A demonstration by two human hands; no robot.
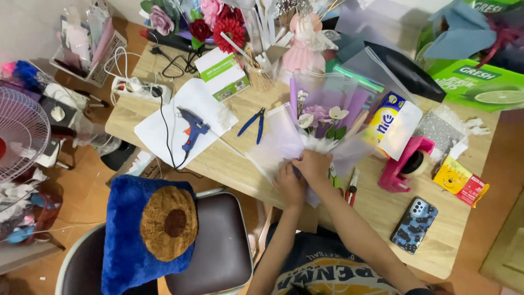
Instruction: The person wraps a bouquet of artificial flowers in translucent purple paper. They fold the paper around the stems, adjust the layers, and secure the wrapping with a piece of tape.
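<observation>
Bouquet (319, 123) of small pale flowers in lilac and frosted wrap lies on the wooden table (229, 164), its gathered neck under both hands. Left hand (289, 183) and right hand (314, 164) are curled shut around that neck, fingers pressed into the wrap; the blooms fan out just beyond the fingertips. Gathering goes best, in my judgement, with folds pinched evenly and the stems kept centred, so the sheet does not slip or crease. Left of the fingers sit a white sheet (185, 117) bearing a blue glue gun (191, 128), then blue pliers (254, 123). Right of them stand a pink tape dispenser (406, 164) and a patterned phone (415, 224). Red-handled cutters (352, 188) lie just beside the right wrist.
</observation>
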